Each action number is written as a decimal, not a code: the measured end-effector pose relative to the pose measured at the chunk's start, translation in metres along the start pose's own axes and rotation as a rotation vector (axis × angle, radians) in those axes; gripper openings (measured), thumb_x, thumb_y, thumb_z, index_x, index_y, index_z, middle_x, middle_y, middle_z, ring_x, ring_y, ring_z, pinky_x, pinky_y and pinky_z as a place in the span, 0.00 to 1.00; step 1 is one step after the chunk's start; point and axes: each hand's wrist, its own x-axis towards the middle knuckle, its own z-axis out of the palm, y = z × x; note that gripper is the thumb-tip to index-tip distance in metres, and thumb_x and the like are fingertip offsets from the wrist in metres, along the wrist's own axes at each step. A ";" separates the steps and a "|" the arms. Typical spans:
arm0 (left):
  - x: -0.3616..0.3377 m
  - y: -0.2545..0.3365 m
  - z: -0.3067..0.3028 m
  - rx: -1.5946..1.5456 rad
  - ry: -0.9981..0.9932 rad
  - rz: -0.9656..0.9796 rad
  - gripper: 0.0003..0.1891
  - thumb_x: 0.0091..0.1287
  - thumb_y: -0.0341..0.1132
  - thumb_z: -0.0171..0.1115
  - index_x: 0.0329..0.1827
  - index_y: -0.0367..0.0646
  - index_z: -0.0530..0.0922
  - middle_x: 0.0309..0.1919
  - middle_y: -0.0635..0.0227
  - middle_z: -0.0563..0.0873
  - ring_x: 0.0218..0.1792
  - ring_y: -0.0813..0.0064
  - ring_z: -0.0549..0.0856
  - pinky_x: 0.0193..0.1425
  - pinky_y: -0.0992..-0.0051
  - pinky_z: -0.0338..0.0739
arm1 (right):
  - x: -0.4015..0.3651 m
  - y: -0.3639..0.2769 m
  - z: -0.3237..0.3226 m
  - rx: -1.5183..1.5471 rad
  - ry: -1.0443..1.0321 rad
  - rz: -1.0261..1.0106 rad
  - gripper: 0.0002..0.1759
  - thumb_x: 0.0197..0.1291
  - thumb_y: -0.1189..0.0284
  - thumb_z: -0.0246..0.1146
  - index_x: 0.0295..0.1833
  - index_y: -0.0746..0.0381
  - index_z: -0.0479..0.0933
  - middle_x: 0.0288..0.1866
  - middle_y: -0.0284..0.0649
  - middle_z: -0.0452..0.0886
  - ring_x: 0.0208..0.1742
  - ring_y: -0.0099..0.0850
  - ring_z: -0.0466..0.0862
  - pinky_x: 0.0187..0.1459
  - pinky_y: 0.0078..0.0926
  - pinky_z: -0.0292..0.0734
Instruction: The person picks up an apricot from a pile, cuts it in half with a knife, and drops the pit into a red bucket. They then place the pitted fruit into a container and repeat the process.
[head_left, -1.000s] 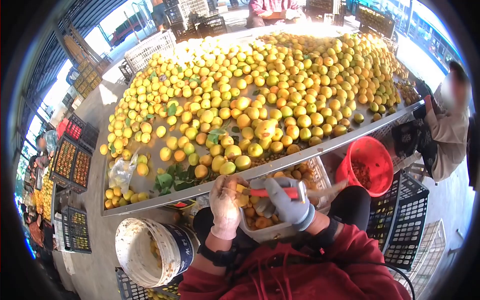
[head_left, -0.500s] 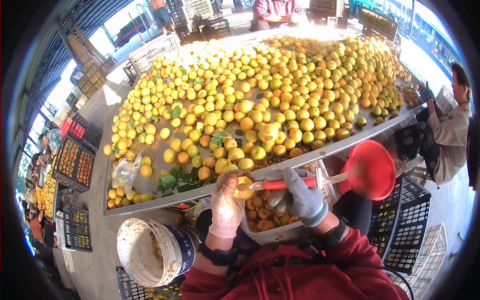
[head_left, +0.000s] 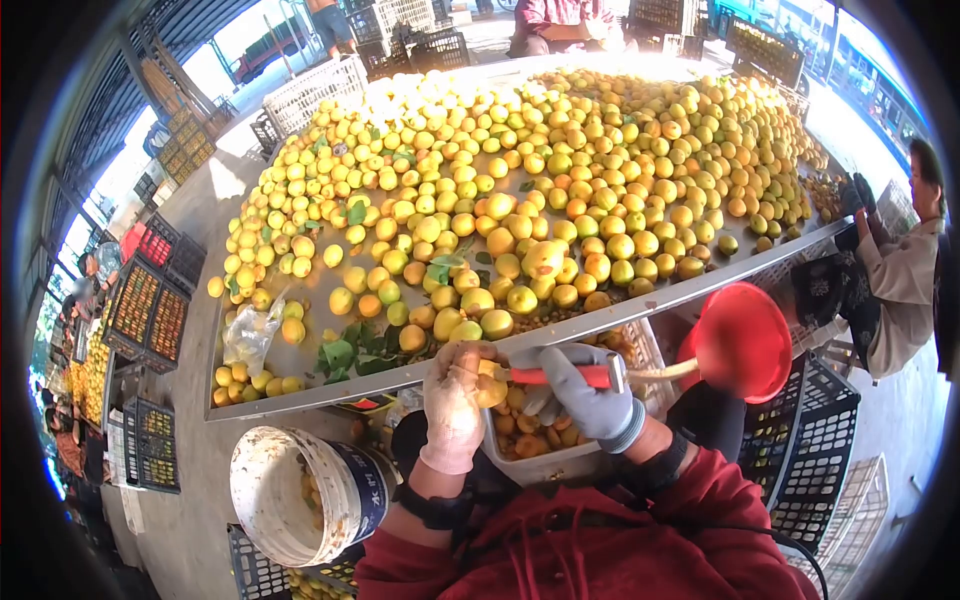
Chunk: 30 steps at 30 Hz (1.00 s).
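On a white bucket (head_left: 262,460) at the lower left, a dark blue label (head_left: 362,488) is carried; 1 white character, 水, can be read, the rest being too small. Its inner wall is streaked with brown. Between the fingers of the left hand (head_left: 453,405), covered by a stained pale glove, a yellow fruit (head_left: 490,391) is pinched above a white plastic bin (head_left: 550,466) filled with cut fruit (head_left: 530,440). By the right hand (head_left: 587,400), in a knitted grey glove, a red-handled tool (head_left: 537,376) is gripped, its end held at the yellow fruit; whether the skin is pierced cannot be told. At the right, a smooth red bucket (head_left: 770,335) and latticed black crates (head_left: 820,450) are placed.

The tabletop (head_left: 305,358) is edged with a straight metal rim; bare metal is left at its near left, around a crumpled plastic bag (head_left: 250,336) and green leaves (head_left: 345,352). Farther back, round fruits (head_left: 480,210) are heaped thickly. Open concrete floor (head_left: 190,400) is left along the left side.
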 end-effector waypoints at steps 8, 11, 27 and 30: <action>0.001 -0.002 -0.010 -0.136 -0.052 -0.109 0.10 0.68 0.37 0.56 0.38 0.37 0.73 0.33 0.62 0.82 0.28 0.74 0.83 0.26 0.83 0.74 | 0.007 0.015 -0.004 0.267 -0.004 0.191 0.26 0.69 0.54 0.44 0.49 0.64 0.77 0.24 0.36 0.82 0.19 0.21 0.79 0.20 0.14 0.73; 0.005 -0.008 -0.007 -0.018 0.056 -0.003 0.13 0.66 0.42 0.57 0.36 0.39 0.74 0.29 0.60 0.82 0.23 0.74 0.82 0.18 0.80 0.73 | 0.000 -0.004 0.009 0.138 0.028 0.104 0.20 0.69 0.58 0.49 0.42 0.63 0.78 0.25 0.32 0.80 0.18 0.18 0.76 0.21 0.14 0.72; 0.005 0.009 0.000 -0.223 -0.056 -0.199 0.12 0.68 0.37 0.54 0.43 0.36 0.75 0.34 0.59 0.83 0.32 0.71 0.82 0.34 0.75 0.79 | 0.006 0.002 -0.007 0.310 0.145 0.115 0.24 0.70 0.57 0.46 0.41 0.67 0.78 0.18 0.38 0.79 0.14 0.23 0.77 0.15 0.14 0.70; 0.010 0.004 -0.003 -0.393 -0.125 -0.139 0.13 0.67 0.38 0.52 0.46 0.37 0.74 0.44 0.53 0.81 0.46 0.58 0.82 0.47 0.61 0.79 | 0.004 0.000 -0.013 0.267 0.145 0.104 0.24 0.68 0.57 0.49 0.38 0.67 0.79 0.19 0.39 0.80 0.12 0.23 0.76 0.14 0.14 0.70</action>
